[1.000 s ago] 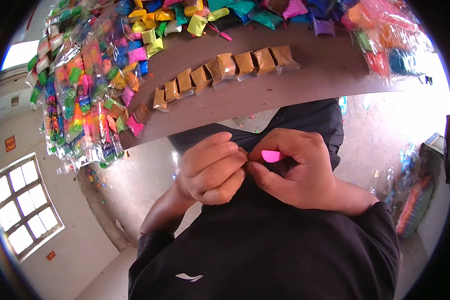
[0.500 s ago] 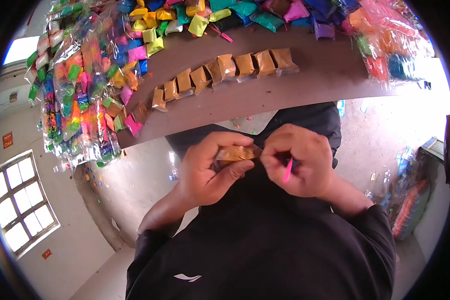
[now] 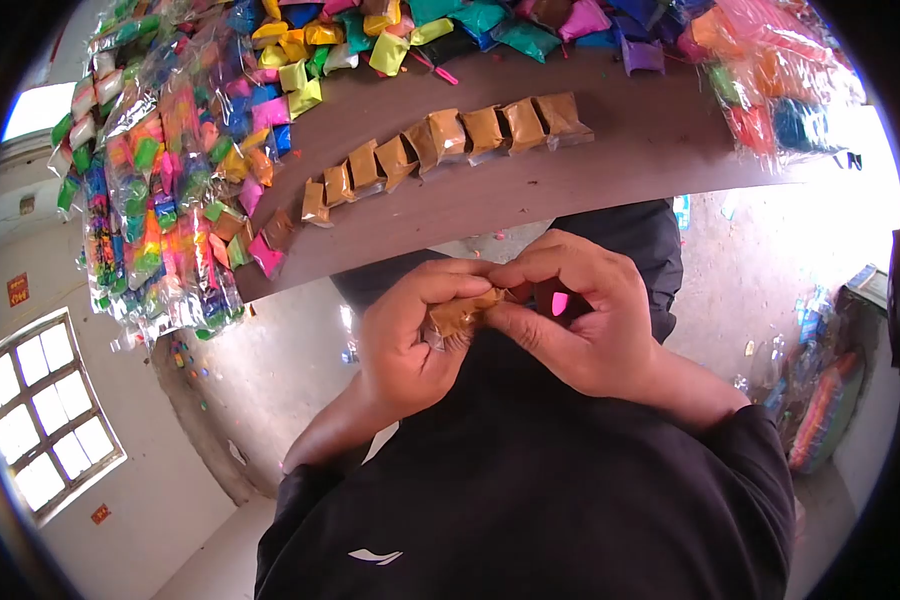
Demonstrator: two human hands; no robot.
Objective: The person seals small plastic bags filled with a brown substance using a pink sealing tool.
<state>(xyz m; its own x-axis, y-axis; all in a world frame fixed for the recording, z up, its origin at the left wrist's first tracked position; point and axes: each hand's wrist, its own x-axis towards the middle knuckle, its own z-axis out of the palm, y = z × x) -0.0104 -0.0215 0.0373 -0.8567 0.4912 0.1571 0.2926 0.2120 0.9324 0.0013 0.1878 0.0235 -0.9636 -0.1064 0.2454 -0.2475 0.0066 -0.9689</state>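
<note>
I see both hands held together in front of the dark-clothed body, off the near edge of the bench. My left hand point(image 3: 410, 335) is curled closed around a small brown packet point(image 3: 462, 314), fingers over its top and thumb beneath it. My right hand point(image 3: 580, 320) is closed too: its thumb and forefinger pinch the right end of the same packet, while the folded fingers keep a pink tool point(image 3: 559, 302) tucked in the palm, only a sliver of it showing. The packet is therefore in the air between the two hands, touching both, clear of the bench.

Beyond the hands, the brown bench point(image 3: 570, 170) runs across the top of the view. A row of brown packets point(image 3: 450, 145) lies on it in a curved line, each touching the next, nearer the near edge than the far one. Along the far edge sits a heap of loose coloured packets point(image 3: 410, 30). At the left end, bundles of bagged coloured packets point(image 3: 160, 190) spill over the edge; another clear bag of colours point(image 3: 780, 90) lies at the right end.
</note>
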